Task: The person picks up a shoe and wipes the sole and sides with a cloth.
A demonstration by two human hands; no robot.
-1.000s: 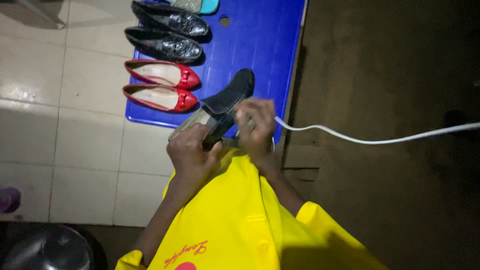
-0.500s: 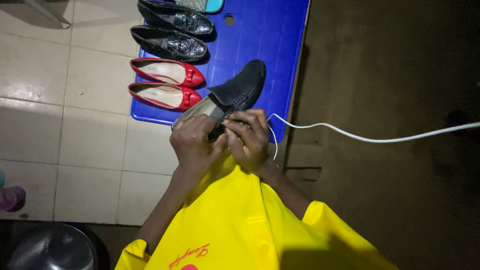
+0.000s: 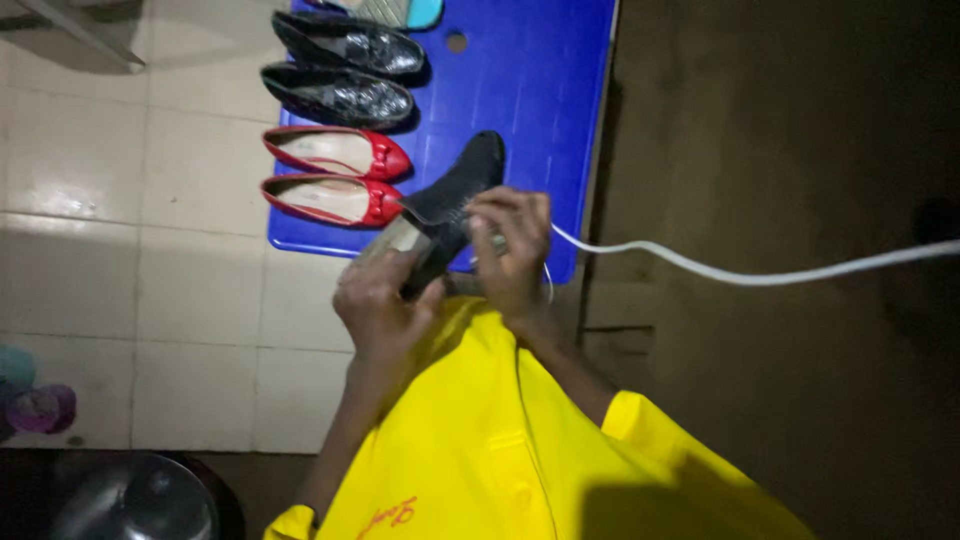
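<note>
A black suede loafer (image 3: 455,190) with a pale insole is held over the near edge of a blue plastic board (image 3: 520,90). My left hand (image 3: 380,300) grips the shoe's heel end. My right hand (image 3: 512,245) is closed at the shoe's side, pinching a small tool that is mostly hidden by the fingers, and a thin white thread hangs from it. A white cord (image 3: 740,272) runs from by my right hand off to the right edge.
On the blue board lie a pair of red bow flats (image 3: 335,175), a pair of glossy black loafers (image 3: 345,70) and part of a teal shoe (image 3: 400,10). Pale floor tiles (image 3: 130,200) lie left, dark ground right. A round metal vessel (image 3: 140,505) sits bottom left.
My right hand has risen from the shoe's heel to its side, pulling the thread. The shoe has tilted and shifted slightly left.
</note>
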